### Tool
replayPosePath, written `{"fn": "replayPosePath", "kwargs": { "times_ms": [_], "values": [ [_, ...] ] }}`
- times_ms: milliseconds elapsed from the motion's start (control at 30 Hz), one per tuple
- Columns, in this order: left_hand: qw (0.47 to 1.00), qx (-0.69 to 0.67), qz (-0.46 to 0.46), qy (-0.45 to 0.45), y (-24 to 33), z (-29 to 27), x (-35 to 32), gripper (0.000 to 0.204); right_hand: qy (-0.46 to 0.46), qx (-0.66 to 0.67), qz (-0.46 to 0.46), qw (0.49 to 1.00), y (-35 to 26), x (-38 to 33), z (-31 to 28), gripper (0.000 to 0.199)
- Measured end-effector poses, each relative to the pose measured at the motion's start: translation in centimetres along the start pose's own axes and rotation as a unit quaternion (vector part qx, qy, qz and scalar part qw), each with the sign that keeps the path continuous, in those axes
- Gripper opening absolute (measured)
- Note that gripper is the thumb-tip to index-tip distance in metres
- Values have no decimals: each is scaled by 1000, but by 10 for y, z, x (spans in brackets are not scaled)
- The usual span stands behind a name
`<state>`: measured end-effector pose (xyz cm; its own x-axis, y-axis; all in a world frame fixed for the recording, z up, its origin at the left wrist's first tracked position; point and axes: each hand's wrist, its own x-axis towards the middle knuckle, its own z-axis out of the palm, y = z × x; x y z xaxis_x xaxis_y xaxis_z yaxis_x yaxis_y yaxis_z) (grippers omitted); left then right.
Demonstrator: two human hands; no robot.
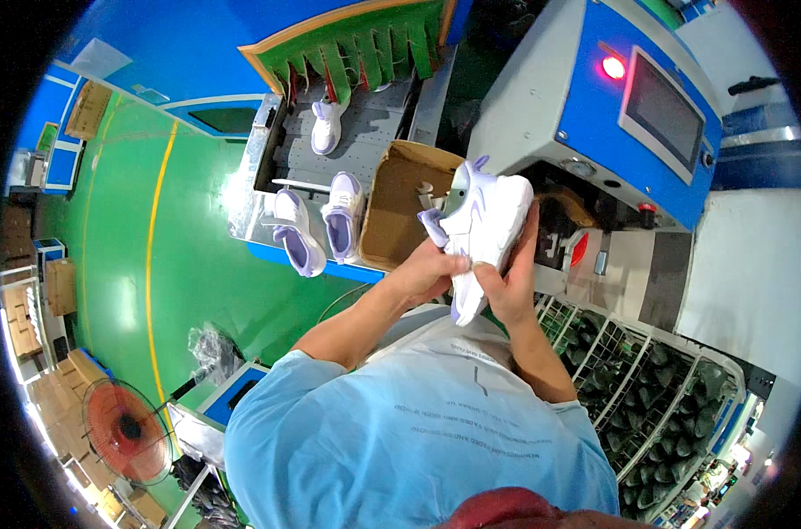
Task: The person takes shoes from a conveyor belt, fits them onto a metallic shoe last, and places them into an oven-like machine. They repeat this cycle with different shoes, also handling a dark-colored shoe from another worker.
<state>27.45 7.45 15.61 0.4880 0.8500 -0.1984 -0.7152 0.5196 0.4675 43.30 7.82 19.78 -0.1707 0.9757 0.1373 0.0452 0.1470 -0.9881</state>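
I hold a white and lilac sneaker (484, 220) up in front of my chest with both hands. My left hand (431, 269) grips its near side by the lilac heel tab. My right hand (511, 286) clasps the sole side from below, fingers running up along the sole. The shoe sits tilted, toe end pointing down toward me. Behind it stands an open cardboard box (399, 207).
Two more white and lilac sneakers (295, 231) (343, 216) lie on the grey conveyor (365, 145), a third (326, 125) farther back by green curtain strips. A blue-grey machine (595, 106) with screen and red lamp stands right. A wire rack (647, 388) holds dark lasts. Red fan (125, 429) lower left.
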Motion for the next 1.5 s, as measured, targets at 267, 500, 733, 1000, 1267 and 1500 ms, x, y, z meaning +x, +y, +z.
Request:
{"fn": "replayPosePath", "kwargs": {
  "times_ms": [267,500,733,1000,1267,1500],
  "values": [
    [773,484,314,263,-74,60,28,47,88,-204,-151,963,-16,-51,-70,117],
    [615,759,187,104,-125,56,11,29,37,147,186,971,44,-101,-173,94],
    [975,25,-146,165,-133,37,16,40,98,538,287,787,97,-161,-214,85],
    [819,566,-51,73,-152,35,25,47,-16,293,261,920,56,-137,-200,95],
    [774,623,-52,102,-116,21,34,47,189,15,220,957,61,-86,-196,88],
    [727,666,-114,122,-129,-14,49,49,130,-394,185,891,90,-25,-197,102]
  ]
}}
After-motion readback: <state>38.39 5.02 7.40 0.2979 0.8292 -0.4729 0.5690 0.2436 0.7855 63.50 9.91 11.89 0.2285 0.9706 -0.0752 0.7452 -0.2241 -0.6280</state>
